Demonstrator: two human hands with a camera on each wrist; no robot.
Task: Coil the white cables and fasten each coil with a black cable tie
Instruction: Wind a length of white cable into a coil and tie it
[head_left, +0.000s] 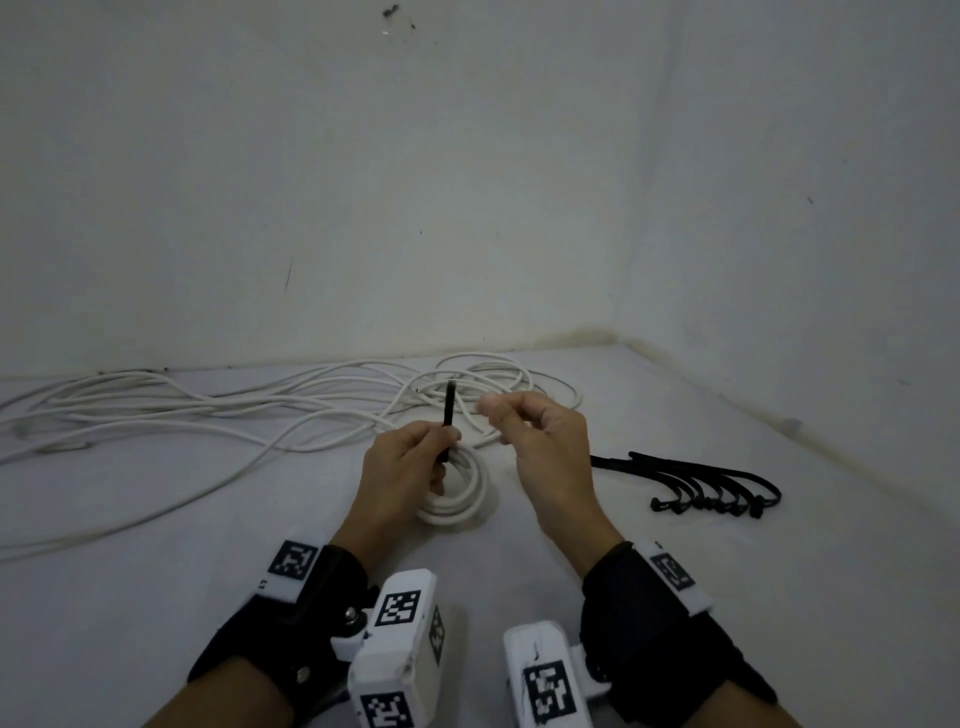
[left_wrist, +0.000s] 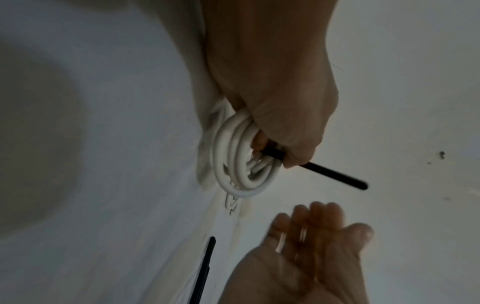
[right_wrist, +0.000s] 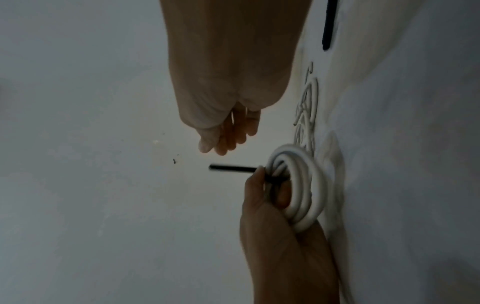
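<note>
My left hand (head_left: 410, 457) grips the small springy white coil (head_left: 460, 488) at centre with a stiff black cable tie (head_left: 448, 410) sticking up, right hand (head_left: 540, 441) beside it loosely curled, apparently empty, so I'd pinch the tie's free end.

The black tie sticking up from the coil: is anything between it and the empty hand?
Nothing visible. The right hand is beside the black tie, which the left hand holds against the coil, with only open air between.
</note>
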